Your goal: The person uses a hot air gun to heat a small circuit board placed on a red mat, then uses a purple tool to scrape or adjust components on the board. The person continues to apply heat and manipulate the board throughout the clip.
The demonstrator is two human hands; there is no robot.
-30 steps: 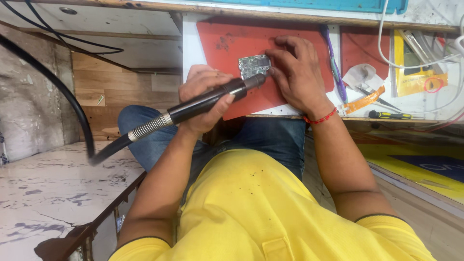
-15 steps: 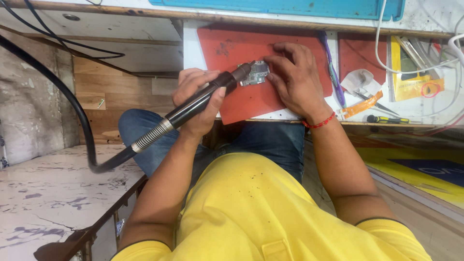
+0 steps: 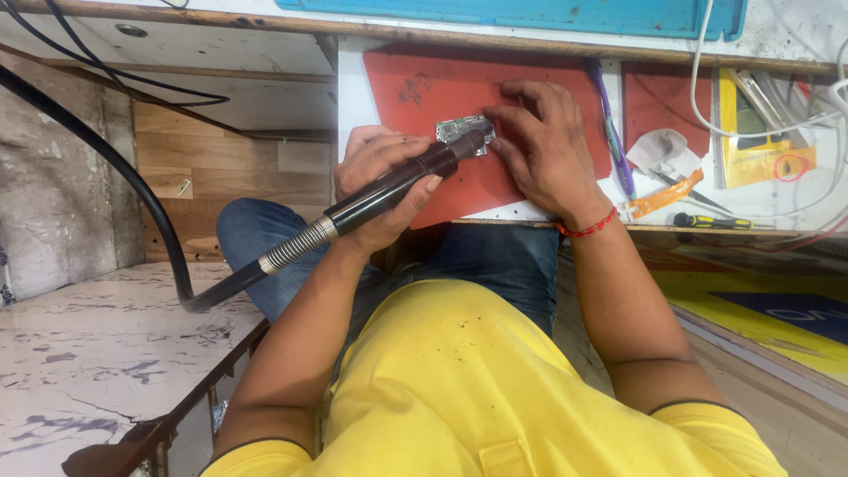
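The left hand (image 3: 375, 190) grips a black hot-air wand (image 3: 397, 185), nozzle at a small circuit board (image 3: 461, 132) on the red mat (image 3: 459, 88); the right hand (image 3: 543, 146) seemingly presses the board's right edge.

Even, fairly bright daylight-like light fills the view, with no hard glare. The red mat (image 3: 495, 97) at 12 o'clock is evenly lit; a soft shadow lies under the worktop (image 3: 221, 79) edge toward 10 o'clock. The yellow shirt (image 3: 477, 389) at 6 o'clock is close and slightly soft. Straight edges bow toward the corners, a wide-lens distortion. Fine detail on the small circuit board (image 3: 459, 131) is smeared.
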